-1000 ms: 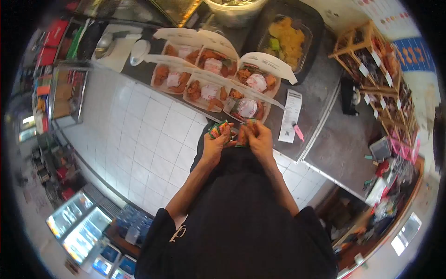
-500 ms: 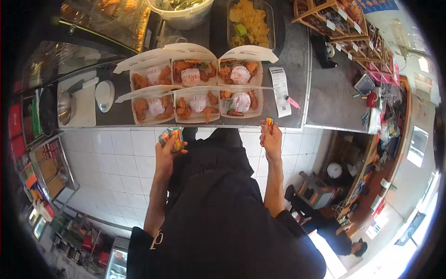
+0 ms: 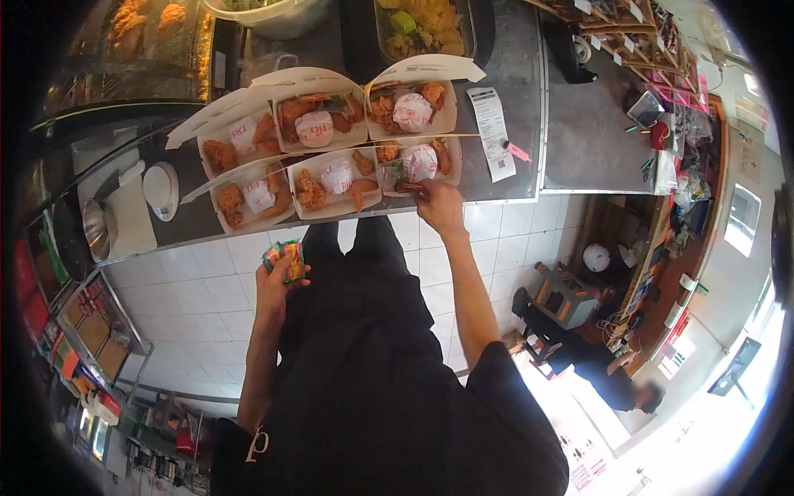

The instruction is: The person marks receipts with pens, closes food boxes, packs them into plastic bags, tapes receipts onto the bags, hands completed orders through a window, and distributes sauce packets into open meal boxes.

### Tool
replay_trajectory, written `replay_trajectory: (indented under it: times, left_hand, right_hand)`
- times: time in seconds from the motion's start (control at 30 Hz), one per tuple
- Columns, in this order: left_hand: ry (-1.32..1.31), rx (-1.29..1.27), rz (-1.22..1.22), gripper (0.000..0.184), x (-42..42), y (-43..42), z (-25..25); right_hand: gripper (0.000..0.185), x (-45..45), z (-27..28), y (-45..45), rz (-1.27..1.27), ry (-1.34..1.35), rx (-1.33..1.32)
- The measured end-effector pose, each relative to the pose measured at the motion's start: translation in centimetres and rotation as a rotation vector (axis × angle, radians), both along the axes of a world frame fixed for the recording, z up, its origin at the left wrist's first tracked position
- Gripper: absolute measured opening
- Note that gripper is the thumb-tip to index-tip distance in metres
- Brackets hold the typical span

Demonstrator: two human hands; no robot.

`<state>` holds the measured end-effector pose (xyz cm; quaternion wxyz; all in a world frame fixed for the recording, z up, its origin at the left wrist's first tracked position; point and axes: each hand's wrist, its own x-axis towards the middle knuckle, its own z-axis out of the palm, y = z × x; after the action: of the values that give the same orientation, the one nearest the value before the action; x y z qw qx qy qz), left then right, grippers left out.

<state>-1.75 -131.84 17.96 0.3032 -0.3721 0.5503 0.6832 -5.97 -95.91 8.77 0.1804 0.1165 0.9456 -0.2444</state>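
My left hand (image 3: pixel 273 288) is closed around several colourful sauce sachets (image 3: pixel 286 258), held below the counter edge. My right hand (image 3: pixel 442 210) reaches into the front right food box (image 3: pixel 447 178), its fingertips bent down by the near wall. What those fingers pinch, if anything, is hidden. That box holds fried chicken pieces and a paper-wrapped bundle (image 3: pixel 420 162) with red print. Several more open white boxes of the same kind, such as the front middle box (image 3: pixel 335 207), stand beside and behind it in two rows, filled with fried chicken and wrapped bundles.
A printed receipt (image 3: pixel 490 132) and a pink marker (image 3: pixel 518 151) lie right of the boxes. A kitchen scale (image 3: pixel 160 192) and metal bowl (image 3: pixel 96 231) stand left. Behind are a white tub (image 3: pixel 281 18) and a food tray (image 3: pixel 422 29). Another person (image 3: pixel 600 368) is at lower right.
My right hand has moved forward and left from the counter edge into the front right box; its sachet no longer shows. My left hand still holds its sachets. The view has shifted.
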Motion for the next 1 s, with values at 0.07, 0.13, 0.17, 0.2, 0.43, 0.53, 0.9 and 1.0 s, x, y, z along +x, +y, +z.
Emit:
replay_trajectory:
  times: [0.07, 0.13, 0.17, 0.2, 0.43, 0.53, 0.9, 1.0]
  left_hand:
    - [-0.018, -0.024, 0.018, 0.034, 0.4, 0.2, 0.3]
    - [-0.023, -0.044, 0.04, 0.033, 0.7, 0.5, 0.4]
    - [-0.036, -0.044, 0.044, 0.033, 1.0, 0.8, 0.4]
    - [-0.046, -0.043, 0.047, 0.033, 1.2, 1.2, 0.1]
    - [-0.059, -0.06, 0.033, 0.033, 0.9, 4.3, 0.5]
    - [-0.05, -0.048, 0.044, 0.033, 1.4, 4.7, 0.3]
    - [-0.07, -0.09, 0.046, 0.035, 2.2, 6.7, 0.1]
    - [-0.071, -0.11, 0.041, 0.036, 2.0, 7.2, 0.3]
  right_hand:
    - [0.023, -0.9, -1.8, 0.5, 0.168, -0.002, 0.042]
    - [0.024, -1.8, -1.8, 1.4, 0.21, 0.058, -0.039]
    - [0.026, -2.2, -0.9, 1.3, 0.214, 0.011, -0.049]
    - [0.027, -2.0, -1.1, 1.6, 0.226, -0.017, -0.083]
    - [0.031, -1.7, -1.4, 1.9, 0.399, 0.055, 0.01]
    - [0.03, -1.4, -1.6, 3.2, 0.272, 0.072, -0.083]
    - [0.027, -0.4, 2.1, 7.0, -0.01, 0.211, -0.311]
    - [0.033, -0.6, 0.7, 4.8, 0.199, 0.238, -0.148]
